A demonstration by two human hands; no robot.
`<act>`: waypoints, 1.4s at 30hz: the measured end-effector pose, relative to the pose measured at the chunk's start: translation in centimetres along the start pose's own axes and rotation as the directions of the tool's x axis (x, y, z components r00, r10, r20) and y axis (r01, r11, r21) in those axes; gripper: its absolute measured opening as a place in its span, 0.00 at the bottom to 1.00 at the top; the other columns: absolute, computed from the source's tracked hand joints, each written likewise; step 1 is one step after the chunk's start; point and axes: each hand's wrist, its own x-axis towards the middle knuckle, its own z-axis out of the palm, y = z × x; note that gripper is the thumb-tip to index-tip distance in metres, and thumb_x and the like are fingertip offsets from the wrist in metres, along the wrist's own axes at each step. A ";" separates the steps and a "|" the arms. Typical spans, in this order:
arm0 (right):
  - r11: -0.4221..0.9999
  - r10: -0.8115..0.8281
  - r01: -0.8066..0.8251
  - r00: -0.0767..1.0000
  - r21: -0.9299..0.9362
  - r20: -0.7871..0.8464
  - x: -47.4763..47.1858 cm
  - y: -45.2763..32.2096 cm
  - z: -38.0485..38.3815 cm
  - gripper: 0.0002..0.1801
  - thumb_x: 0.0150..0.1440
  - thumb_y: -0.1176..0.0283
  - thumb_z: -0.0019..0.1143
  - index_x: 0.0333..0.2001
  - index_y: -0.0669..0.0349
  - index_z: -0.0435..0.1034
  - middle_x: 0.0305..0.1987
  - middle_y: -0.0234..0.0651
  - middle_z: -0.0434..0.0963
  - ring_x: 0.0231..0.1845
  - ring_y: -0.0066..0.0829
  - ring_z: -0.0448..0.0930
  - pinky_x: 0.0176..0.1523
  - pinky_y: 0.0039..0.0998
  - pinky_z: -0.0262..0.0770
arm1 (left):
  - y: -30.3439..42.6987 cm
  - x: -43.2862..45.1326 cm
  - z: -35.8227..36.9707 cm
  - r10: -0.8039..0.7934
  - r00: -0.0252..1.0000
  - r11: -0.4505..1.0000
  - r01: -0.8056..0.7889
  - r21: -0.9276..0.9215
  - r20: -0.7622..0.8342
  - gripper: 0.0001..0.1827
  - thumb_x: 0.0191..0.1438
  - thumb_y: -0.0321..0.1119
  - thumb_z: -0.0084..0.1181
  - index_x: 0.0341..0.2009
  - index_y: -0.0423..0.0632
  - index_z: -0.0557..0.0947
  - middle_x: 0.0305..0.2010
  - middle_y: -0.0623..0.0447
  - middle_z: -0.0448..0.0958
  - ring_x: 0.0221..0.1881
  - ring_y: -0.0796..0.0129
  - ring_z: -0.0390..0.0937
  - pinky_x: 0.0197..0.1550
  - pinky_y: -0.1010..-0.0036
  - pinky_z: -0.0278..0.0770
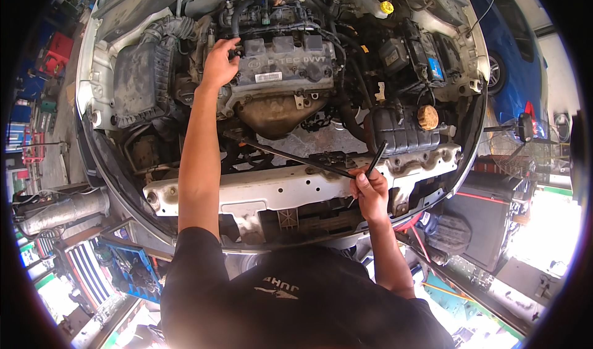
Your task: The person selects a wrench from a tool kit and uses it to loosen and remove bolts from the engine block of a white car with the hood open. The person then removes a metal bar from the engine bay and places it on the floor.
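My left hand reaches to the left end of the engine's valve cover, fingers spread and curled near a black hose; whether the fingertips touch anything I cannot tell. My right hand is closed around a long thin black rod, which slants up and left over the white radiator support towards the engine's lower front. A shorter black rod-like piece sticks up from the same hand; whether the two are joined is not plain. Below the cover sits a rusty exhaust heat shield.
A black air filter housing is at the left of the engine bay. At the right are the battery and a coolant tank with a brownish cap. A blue car and a fan stand beyond.
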 end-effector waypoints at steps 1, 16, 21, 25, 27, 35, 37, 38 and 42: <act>1.000 0.007 -0.007 1.000 -0.006 -0.002 0.0 -0.1 0.0 0.13 0.67 0.67 0.52 0.43 0.68 0.74 0.21 0.27 0.69 0.22 0.16 0.64 0.28 0.21 0.59 | 0.1 0.1 0.0 0.015 0.999 0.999 -0.014 0.031 -0.031 0.08 0.50 0.28 0.66 0.36 0.43 0.85 0.35 0.49 0.77 0.34 0.58 0.78 0.38 0.68 0.75; 0.999 0.028 -0.028 1.000 -0.043 0.002 0.0 -0.1 -0.1 0.13 0.66 0.67 0.53 0.43 0.69 0.74 0.21 0.27 0.69 0.22 0.16 0.66 0.29 0.20 0.60 | -0.2 0.1 0.6 0.086 0.992 0.995 -0.081 0.059 -0.090 0.07 0.51 0.34 0.67 0.33 0.45 0.86 0.36 0.50 0.79 0.37 0.53 0.79 0.40 0.64 0.76; 0.999 0.017 -0.017 1.000 -0.038 -0.002 -0.1 0.0 -0.1 0.14 0.66 0.67 0.53 0.43 0.69 0.74 0.21 0.27 0.69 0.22 0.16 0.66 0.28 0.20 0.60 | -1.1 -0.1 0.9 0.046 0.991 0.992 -0.031 0.120 -0.123 0.08 0.50 0.35 0.68 0.31 0.44 0.86 0.34 0.50 0.79 0.36 0.52 0.79 0.39 0.64 0.76; 0.999 0.015 -0.015 1.000 -0.040 -0.010 -0.1 -0.1 -0.1 0.14 0.66 0.67 0.54 0.43 0.69 0.74 0.22 0.27 0.70 0.22 0.16 0.66 0.28 0.20 0.60 | -0.8 -0.1 1.3 0.137 0.984 0.976 -0.115 0.187 -0.110 0.05 0.53 0.30 0.64 0.34 0.44 0.86 0.34 0.50 0.79 0.34 0.53 0.79 0.38 0.67 0.75; 0.999 0.014 -0.015 1.000 -0.040 -0.021 -0.1 0.2 -0.2 0.13 0.66 0.67 0.54 0.43 0.69 0.74 0.22 0.27 0.70 0.22 0.16 0.66 0.28 0.20 0.60 | -0.9 0.1 1.2 0.171 0.982 0.975 -0.157 0.160 -0.082 0.05 0.53 0.30 0.63 0.34 0.44 0.86 0.35 0.49 0.79 0.35 0.52 0.79 0.38 0.66 0.75; 1.000 0.004 -0.004 1.000 -0.020 -0.019 -0.3 0.3 -0.3 0.13 0.66 0.67 0.54 0.43 0.69 0.74 0.23 0.27 0.71 0.22 0.16 0.66 0.29 0.20 0.61 | 0.3 0.6 -0.6 0.039 0.999 0.987 -0.040 0.153 0.010 0.08 0.51 0.33 0.67 0.34 0.43 0.85 0.34 0.47 0.78 0.34 0.53 0.79 0.38 0.64 0.75; 1.000 0.000 0.000 1.000 -0.029 -0.013 -0.3 0.0 -0.1 0.13 0.66 0.68 0.54 0.43 0.69 0.74 0.22 0.27 0.71 0.23 0.16 0.66 0.29 0.20 0.61 | 0.1 0.4 -0.9 0.056 0.996 0.985 -0.066 0.161 0.064 0.10 0.50 0.33 0.68 0.34 0.42 0.85 0.33 0.48 0.78 0.35 0.56 0.79 0.38 0.66 0.75; 0.999 -0.003 0.002 1.000 -0.034 -0.012 -0.3 -0.1 0.0 0.13 0.66 0.68 0.54 0.43 0.70 0.74 0.22 0.27 0.70 0.23 0.16 0.66 0.29 0.20 0.61 | -0.3 0.4 -0.6 0.083 0.995 0.981 -0.090 0.171 0.052 0.09 0.50 0.33 0.68 0.34 0.42 0.85 0.33 0.48 0.78 0.34 0.56 0.79 0.38 0.66 0.75; 1.000 0.015 -0.014 0.999 -0.024 0.047 -0.2 -0.2 -0.3 0.11 0.66 0.70 0.53 0.44 0.69 0.74 0.22 0.26 0.69 0.23 0.16 0.65 0.29 0.20 0.61 | -0.3 0.6 -0.1 0.106 0.994 0.973 -0.105 0.205 0.006 0.05 0.50 0.32 0.66 0.32 0.46 0.86 0.32 0.52 0.79 0.32 0.52 0.78 0.38 0.63 0.75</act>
